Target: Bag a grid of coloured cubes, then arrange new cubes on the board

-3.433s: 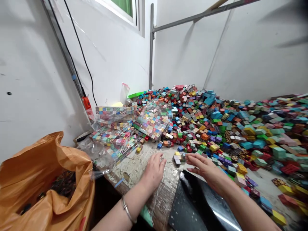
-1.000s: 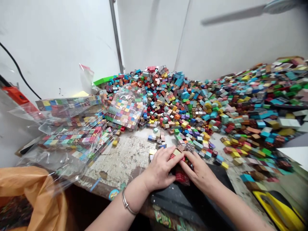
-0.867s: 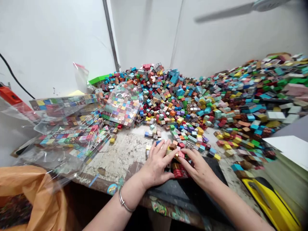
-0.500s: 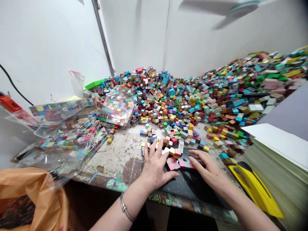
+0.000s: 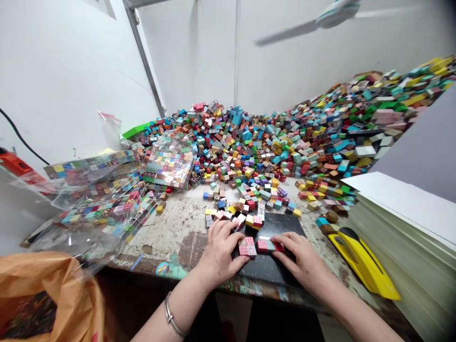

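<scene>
My left hand [image 5: 220, 251], with a silver bracelet at the wrist, grips a small block of pink and white cubes [image 5: 247, 247] between thumb and index finger. Opposite it, my right hand [image 5: 302, 254] has thumb and fingers closed on the right end of a short row of pink and grey cubes [image 5: 265, 244]. A narrow gap separates the two groups. Both lie on a black board [image 5: 281, 228] at the table's front edge. Just beyond my left fingers are loose yellow, white and red cubes [image 5: 253, 221], some on the board.
A large heap of coloured cubes [image 5: 228, 137] spreads across the back. Clear-bagged cube blocks [image 5: 171, 166] lie on the left of the worn table [image 5: 171, 223]. An orange bag [image 5: 71, 294] sits front left. A yellow tool [image 5: 366, 266] and a white-topped box [image 5: 402, 204] stand right.
My left hand has gone from spread fingers to gripping the left pink cubes. My right fingers have closed on the right row. The camera view has shifted slightly.
</scene>
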`<state>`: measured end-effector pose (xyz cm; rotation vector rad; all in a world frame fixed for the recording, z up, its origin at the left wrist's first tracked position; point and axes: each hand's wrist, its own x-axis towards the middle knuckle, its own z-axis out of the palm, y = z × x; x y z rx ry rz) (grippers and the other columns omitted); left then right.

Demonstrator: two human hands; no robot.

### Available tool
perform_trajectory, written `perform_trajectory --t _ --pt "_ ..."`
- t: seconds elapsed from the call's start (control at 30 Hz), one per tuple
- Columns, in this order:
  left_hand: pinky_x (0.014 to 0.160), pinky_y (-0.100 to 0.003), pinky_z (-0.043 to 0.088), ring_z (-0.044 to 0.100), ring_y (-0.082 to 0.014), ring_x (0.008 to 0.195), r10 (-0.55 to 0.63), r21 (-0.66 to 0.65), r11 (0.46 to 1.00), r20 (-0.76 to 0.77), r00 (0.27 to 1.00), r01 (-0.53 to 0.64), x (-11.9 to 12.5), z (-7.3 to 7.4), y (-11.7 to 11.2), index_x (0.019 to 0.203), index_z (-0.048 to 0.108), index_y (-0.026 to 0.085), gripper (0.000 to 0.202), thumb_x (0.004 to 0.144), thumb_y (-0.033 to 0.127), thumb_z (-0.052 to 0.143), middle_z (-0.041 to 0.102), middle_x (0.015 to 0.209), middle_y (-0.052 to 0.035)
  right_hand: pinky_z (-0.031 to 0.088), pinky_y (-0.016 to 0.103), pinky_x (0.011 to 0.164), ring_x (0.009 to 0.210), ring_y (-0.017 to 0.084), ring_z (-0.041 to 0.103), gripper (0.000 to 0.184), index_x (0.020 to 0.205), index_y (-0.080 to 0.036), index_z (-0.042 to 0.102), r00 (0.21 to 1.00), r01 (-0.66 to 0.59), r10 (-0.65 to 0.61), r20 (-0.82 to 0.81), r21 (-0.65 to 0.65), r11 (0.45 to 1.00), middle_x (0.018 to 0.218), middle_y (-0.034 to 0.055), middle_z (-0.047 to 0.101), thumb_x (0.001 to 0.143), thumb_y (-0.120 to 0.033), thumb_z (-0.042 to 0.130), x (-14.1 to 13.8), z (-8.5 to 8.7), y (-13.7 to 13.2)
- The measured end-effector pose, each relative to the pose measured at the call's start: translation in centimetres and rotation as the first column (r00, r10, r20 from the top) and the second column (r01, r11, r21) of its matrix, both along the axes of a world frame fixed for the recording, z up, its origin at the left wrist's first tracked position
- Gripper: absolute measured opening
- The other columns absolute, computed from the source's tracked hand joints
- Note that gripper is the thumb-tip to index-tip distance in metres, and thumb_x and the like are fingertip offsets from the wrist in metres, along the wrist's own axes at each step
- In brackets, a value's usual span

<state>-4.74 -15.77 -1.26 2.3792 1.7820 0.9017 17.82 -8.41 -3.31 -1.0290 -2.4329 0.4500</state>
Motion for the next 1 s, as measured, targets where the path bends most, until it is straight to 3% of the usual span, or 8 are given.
perform_trajectory --t 0.2,0.37,0.47,0.57,0.67,0.83,0.9,1.0 --pt "0.102 -0.053 0.025 0.033 -0.0304 0.12 0.01 0.042 0.999 -0.086 0.996 -0.007 0.0 -0.7 -0.8 0.124 0.046 0.02 0.059 0.073 0.045 0.063 0.04 0.133 -0.0106 0.044 0.037 0.083 0.096 0.023 0.05 0.042 0.118 -0.017 0.049 0.996 0.048 -0.05 -0.077 -0.024 0.999 0.105 0.0109 0.05 0.082 -0.039 0.053 -0.7 1.2 -0.7" --pt "0.103 -0.049 0.028 0.033 -0.0284 0.121 -0.025 0.099 0.995 -0.085 0.996 0.033 1.0 -1.1 -1.1 0.121 0.048 0.017 0.051 0.078 0.042 0.058 0.043 0.131 -0.0101 0.04 0.04 0.09 0.105 0.026 0.045 0.046 0.121 -0.013 0.046 0.995 0.01 -0.002 -0.095 0.087 0.996 0.112 0.0142 0.046 0.08 -0.032 0.054 -4.7 3.3 1.2" --pt "0.102 -0.047 0.031 0.033 -0.0278 0.122 -0.037 0.094 0.995 -0.061 0.997 0.042 1.4 -1.3 -1.1 0.121 0.048 0.015 0.049 0.08 0.04 0.057 0.043 0.131 -0.0108 0.041 0.042 0.084 0.097 0.028 0.047 0.037 0.111 -0.014 0.054 0.999 0.011 -0.009 -0.032 0.064 0.998 0.104 0.0132 0.051 0.075 -0.025 0.054 -6.4 3.2 2.7" --pt "0.102 -0.047 0.032 0.032 -0.0283 0.122 -0.018 0.087 0.996 -0.029 0.999 0.021 1.2 -1.5 -1.2 0.121 0.048 0.014 0.048 0.081 0.04 0.056 0.04 0.132 -0.0121 0.043 0.038 0.076 0.082 0.023 0.051 0.019 0.092 -0.016 0.059 0.999 -0.004 0.004 -0.032 0.007 1.0 0.086 0.008 0.057 0.078 -0.024 0.05 -6.2 2.7 3.5" --pt "0.101 -0.047 0.033 0.033 -0.0284 0.122 -0.001 0.071 0.998 0.005 1.0 0.001 1.0 -1.8 -1.2 0.123 0.046 0.014 0.048 0.082 0.039 0.054 0.04 0.132 -0.0128 0.045 0.032 0.069 0.074 0.019 0.054 0.02 0.09 -0.018 0.058 0.994 0.047 -0.057 -0.093 -0.113 0.993 0.08 0.0045 0.059 0.08 -0.032 0.049 -4.9 2.6 3.3" --pt "0.102 -0.048 0.034 0.033 -0.0282 0.123 -0.003 0.073 0.997 0.034 0.999 0.0 1.1 -2.1 -1.2 0.124 0.045 0.015 0.049 0.083 0.038 0.054 0.042 0.131 -0.0128 0.044 0.027 0.064 0.071 0.017 0.055 0.036 0.097 -0.02 0.057 0.913 0.151 -0.333 -0.236 -0.562 0.813 0.077 0.0004 0.06 0.077 -0.05 0.053 -3.5 3.0 1.6" --pt "0.101 -0.048 0.034 0.034 -0.0282 0.123 -0.003 0.077 0.997 0.03 1.0 0.001 1.2 -2.0 -1.2 0.124 0.045 0.015 0.049 0.082 0.038 0.054 0.042 0.131 -0.0129 0.044 0.026 0.06 0.069 0.016 0.055 0.043 0.105 -0.021 0.055 0.894 0.187 -0.384 -0.23 -0.588 0.787 0.074 -0.001 0.058 0.075 -0.052 0.055 -3.3 2.9 1.2" --pt "0.102 -0.048 0.035 0.034 -0.0279 0.123 -0.005 0.074 0.997 0.003 1.0 0.005 1.2 -2.0 -1.2 0.126 0.044 0.015 0.052 0.082 0.038 0.055 0.042 0.132 -0.0127 0.042 0.025 0.055 0.063 0.016 0.053 0.046 0.109 -0.022 0.054 0.908 0.213 -0.37 -0.195 -0.547 0.809 0.068 -0.0025 0.056 0.074 -0.053 0.055 -2.9 2.5 1.1"
